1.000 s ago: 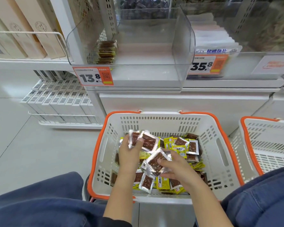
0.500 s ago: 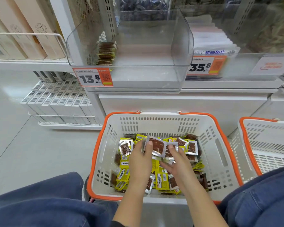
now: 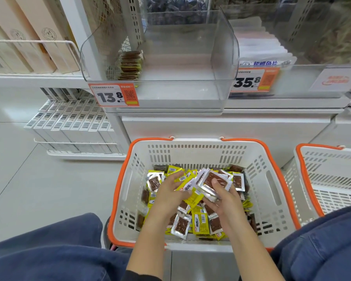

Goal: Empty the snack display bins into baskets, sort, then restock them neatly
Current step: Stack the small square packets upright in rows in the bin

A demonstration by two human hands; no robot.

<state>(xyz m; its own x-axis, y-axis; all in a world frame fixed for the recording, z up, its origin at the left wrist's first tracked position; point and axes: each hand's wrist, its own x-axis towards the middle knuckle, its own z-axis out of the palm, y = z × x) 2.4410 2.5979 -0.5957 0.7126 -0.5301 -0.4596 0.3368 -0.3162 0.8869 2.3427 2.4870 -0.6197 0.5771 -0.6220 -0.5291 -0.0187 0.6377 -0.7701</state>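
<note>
1. Snack packets, small yellow and silver foil sachets with brown contents, lie in a loose heap inside the white plastic shopping basket with orange rim, which stands on the floor between the person's knees in blue trousers.
2. Right hand grips a small stack of silver packets, thumb on top, fingers curled under it, just above the heap.
3. Left hand rests palm down on the heap, fingers bent around some yellow packets; how firmly it holds them I cannot tell.
4. A second white basket with orange rim stands just beside the first one, on the right.
5. The floor is of pale grey tiles.
6. On the left, a low white wire rack holds a row of white boxes with barcodes.
7. Behind the baskets stands a white shelf unit. On it sits a clear plastic display bin with a short stack of brown packets in its back left corner.
8. An orange price tag "13.8" is on the front of the bin, and another tag "35.8" is to its right.
</note>
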